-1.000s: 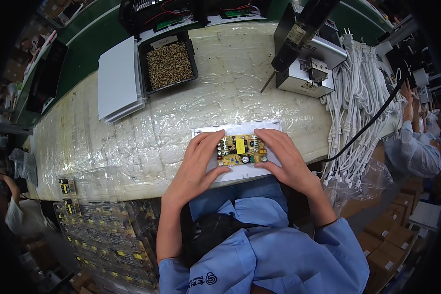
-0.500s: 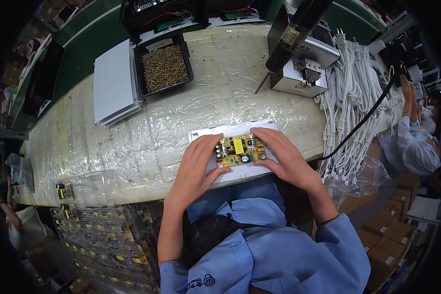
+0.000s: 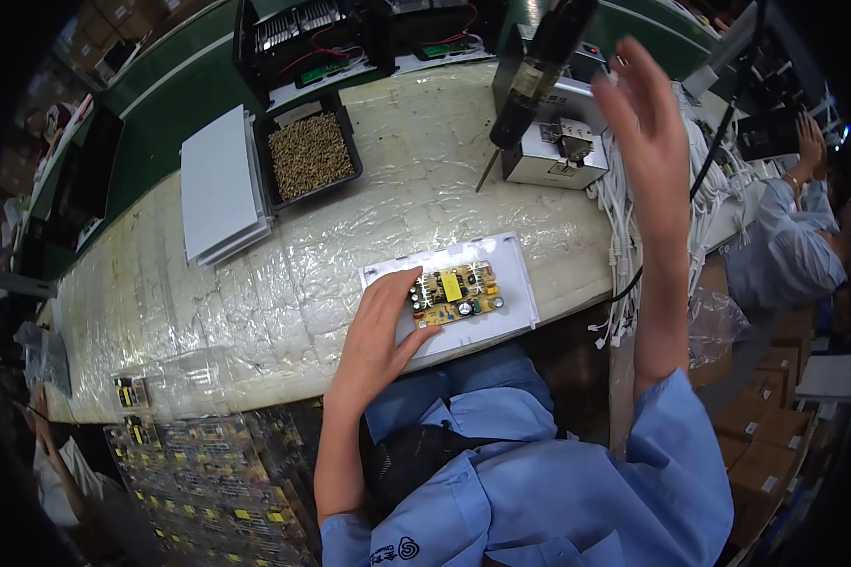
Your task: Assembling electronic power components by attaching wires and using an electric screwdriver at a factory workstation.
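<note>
A yellow-brown circuit board (image 3: 452,289) with a yellow transformer and several capacitors lies on a white panel (image 3: 512,304) near the bench's front edge. My left hand (image 3: 376,326) grips the board's left side, thumb at the near corner and fingers at the far one. My right hand (image 3: 645,142) is raised at the right, fingers apart and slightly blurred, with nothing in it. Left of that hand hangs a black electric screwdriver (image 3: 536,80), its long bit pointing down beside a silver metal box-shaped device (image 3: 553,163).
A black tray (image 3: 357,156) of brass-coloured screws stands beside stacked white panels (image 3: 219,189). White power cords (image 3: 619,236) are heaped at the right. Open black housings (image 3: 303,47) with wiring line the back. Bagged circuit boards (image 3: 217,472) are piled at lower left. Another person's hands (image 3: 808,142) show far right.
My right hand has let go of the board's right side and risen up and right toward the screwdriver. My left hand stays on the board. The view has shifted slightly.
</note>
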The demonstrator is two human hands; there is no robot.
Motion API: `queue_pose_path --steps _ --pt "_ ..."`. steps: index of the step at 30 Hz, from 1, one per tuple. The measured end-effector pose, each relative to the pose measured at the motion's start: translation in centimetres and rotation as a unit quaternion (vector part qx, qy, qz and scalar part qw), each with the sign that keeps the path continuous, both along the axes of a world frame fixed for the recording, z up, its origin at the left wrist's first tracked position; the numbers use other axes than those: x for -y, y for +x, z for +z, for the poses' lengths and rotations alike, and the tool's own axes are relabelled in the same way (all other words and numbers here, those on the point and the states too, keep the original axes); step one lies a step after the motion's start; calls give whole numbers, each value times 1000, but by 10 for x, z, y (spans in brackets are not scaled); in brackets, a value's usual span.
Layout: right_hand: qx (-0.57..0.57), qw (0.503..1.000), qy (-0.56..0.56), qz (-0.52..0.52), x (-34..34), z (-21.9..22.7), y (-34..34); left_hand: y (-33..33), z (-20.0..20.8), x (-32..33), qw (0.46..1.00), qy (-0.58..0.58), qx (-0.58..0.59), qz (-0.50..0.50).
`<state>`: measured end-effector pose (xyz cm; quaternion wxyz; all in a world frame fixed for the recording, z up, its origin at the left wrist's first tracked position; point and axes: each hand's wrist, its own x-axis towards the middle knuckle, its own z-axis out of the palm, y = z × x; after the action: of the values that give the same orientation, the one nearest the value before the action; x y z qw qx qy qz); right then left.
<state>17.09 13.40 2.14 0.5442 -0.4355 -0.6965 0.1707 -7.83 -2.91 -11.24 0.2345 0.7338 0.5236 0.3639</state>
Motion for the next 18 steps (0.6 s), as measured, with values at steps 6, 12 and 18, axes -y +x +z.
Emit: queue_pose_path --steps 6,12,18 --pt "-34 983 -123 133 -81 21 1 13 4 0 999 9 5 41" --pt "-141 957 -131 216 -73 -6 -28 21 17 3 999 8 -10 49" --pt "-274 947 -22 167 -24 31 1 29 24 -2 999 11 -6 51"
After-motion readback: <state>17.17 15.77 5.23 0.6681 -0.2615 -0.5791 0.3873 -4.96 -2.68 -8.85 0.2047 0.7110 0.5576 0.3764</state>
